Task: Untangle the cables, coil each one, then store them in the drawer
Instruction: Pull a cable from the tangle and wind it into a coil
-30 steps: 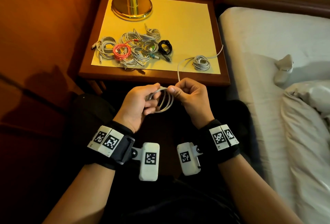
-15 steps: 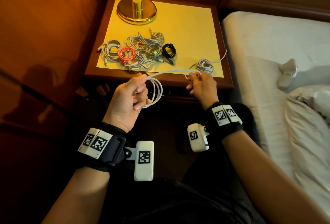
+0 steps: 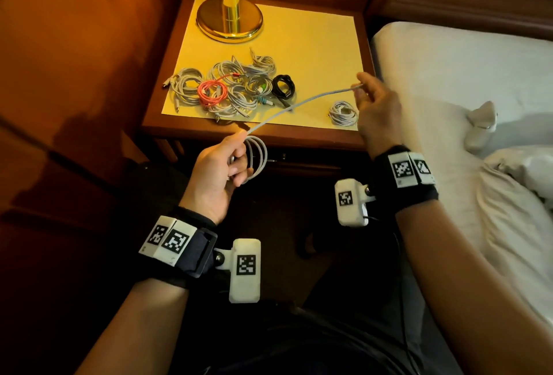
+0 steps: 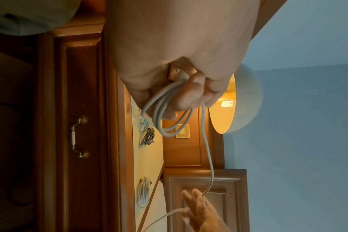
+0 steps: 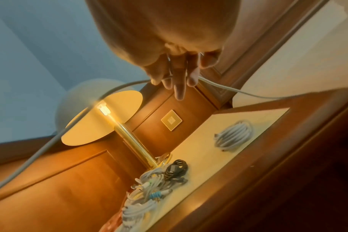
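Observation:
My left hand (image 3: 227, 162) grips a few loops of a white cable (image 3: 257, 156) in front of the nightstand's front edge. The cable's free length (image 3: 299, 104) runs taut up and right to my right hand (image 3: 371, 102), which pinches it near its end above the nightstand's right side. In the left wrist view the loops (image 4: 165, 116) hang from my curled fingers. In the right wrist view the cable (image 5: 218, 84) passes between my fingers. A pile of coiled white, red and black cables (image 3: 230, 87) lies on the nightstand top, and one small white coil (image 3: 342, 113) sits apart at the right. The drawer (image 4: 77, 136) is closed.
A brass lamp base (image 3: 229, 20) stands at the back of the wooden nightstand (image 3: 299, 138). A bed with white sheets (image 3: 449, 75) is close on the right, with a small white object (image 3: 480, 123) on it. Wood panelling closes the left side.
My right hand has moved away from the left, up and right, drawing the cable's free length out straight. The left hand has kept the loops and shifted slightly.

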`<state>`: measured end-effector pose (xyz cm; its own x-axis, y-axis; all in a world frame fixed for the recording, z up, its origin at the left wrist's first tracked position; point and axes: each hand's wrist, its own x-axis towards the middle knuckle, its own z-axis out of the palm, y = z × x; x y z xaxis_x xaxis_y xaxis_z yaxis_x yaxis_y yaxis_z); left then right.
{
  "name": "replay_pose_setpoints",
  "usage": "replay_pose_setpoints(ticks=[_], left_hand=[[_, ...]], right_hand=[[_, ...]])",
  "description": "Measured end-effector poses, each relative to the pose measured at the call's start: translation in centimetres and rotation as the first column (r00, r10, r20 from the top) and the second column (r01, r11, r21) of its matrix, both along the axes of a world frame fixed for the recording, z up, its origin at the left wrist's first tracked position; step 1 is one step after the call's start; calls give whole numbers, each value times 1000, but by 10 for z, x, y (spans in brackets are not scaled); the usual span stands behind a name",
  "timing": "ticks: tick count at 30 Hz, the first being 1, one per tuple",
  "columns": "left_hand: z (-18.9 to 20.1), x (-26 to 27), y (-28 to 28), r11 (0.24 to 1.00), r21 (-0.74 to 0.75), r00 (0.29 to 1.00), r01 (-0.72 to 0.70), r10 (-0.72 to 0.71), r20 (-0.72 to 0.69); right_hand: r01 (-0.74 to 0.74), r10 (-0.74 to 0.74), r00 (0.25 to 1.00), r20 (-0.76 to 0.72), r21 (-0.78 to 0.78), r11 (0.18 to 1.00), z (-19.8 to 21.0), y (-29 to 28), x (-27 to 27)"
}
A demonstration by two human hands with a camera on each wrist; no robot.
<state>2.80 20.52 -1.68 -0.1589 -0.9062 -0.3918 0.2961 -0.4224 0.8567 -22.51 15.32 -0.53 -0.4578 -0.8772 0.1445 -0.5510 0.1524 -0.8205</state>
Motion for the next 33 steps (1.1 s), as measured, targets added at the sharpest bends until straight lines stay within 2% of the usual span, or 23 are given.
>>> replay_pose_setpoints(ticks=[2, 4, 11, 13, 15, 17, 20, 23, 26, 29, 31, 33], left_hand=[[-1, -2, -1, 1000, 11, 1000, -19, 19, -11], [-3, -3, -4, 999, 20, 999, -39, 40, -34], [-6, -5, -17, 981, 70, 971, -179, 188, -145], [-7, -2, -21, 967, 104, 953, -232, 247, -174], [-11, 1, -24, 951, 132, 932, -279, 301, -201], [-11, 2, -25, 937, 142, 920, -319, 342, -192], [-5, -3, -19, 924, 109, 916, -365, 378, -137], [3, -10, -14, 922, 39, 921, -386, 387, -42], [1, -15, -10, 941, -52, 940, -333, 336, 56], [-6, -22, -6, 974, -135, 966, -184, 204, 160], [-7, -28, -3, 985, -159, 975, -73, 104, 196], [-6, -34, 1, 984, -178, 978, 13, 25, 208]], right_hand=[[5, -1, 995, -96, 40, 999, -1, 24, -3], [-6, 22, 992, -127, 121, 993, -8, 48, -5], [-164, 186, 981, -60, 272, 948, -34, 108, 3], [-203, 207, 978, 10, 258, 944, -34, 113, 5], [-226, 189, 969, 160, 252, 941, -34, 116, 8], [-240, 186, 957, 223, 246, 939, -34, 119, 14], [-251, 203, 954, 220, 220, 943, -36, 119, 23], [-344, 300, 934, 194, 262, 902, -28, 120, 32], [-479, 439, 878, 193, 301, 825, -15, 121, 39], [-607, 534, 792, 298, 283, 743, -4, 120, 47], [-630, 520, 752, 405, 208, 748, -1, 119, 52], [-589, 472, 747, 469, 135, 797, 1, 118, 56]])
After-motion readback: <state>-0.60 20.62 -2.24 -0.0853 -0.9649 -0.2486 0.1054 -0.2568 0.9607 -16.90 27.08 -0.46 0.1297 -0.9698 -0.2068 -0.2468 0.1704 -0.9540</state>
